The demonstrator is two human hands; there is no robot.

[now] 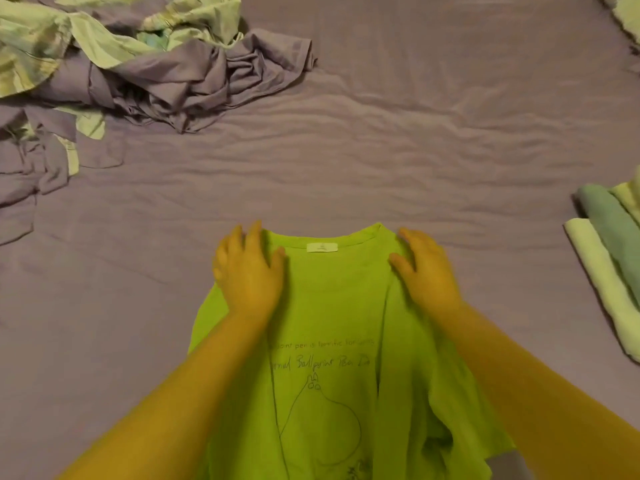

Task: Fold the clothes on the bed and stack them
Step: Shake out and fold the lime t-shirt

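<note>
While spread flat, green T-shirt point(332, 306) shows print.

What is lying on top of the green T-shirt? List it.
Both hands lie flat on the green T-shirt near its collar: the left hand and the right hand, fingers straight. Its white neck label shows between them. The shoulders beneath the palms are hidden.

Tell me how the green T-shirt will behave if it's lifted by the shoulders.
The T-shirt is probably floppy: its fabric already creases and drapes under the left hand and right hand. It looks thin, so likely light. Its folded-in side would probably fall open, and it should slide easily on the bed sheet.
</note>
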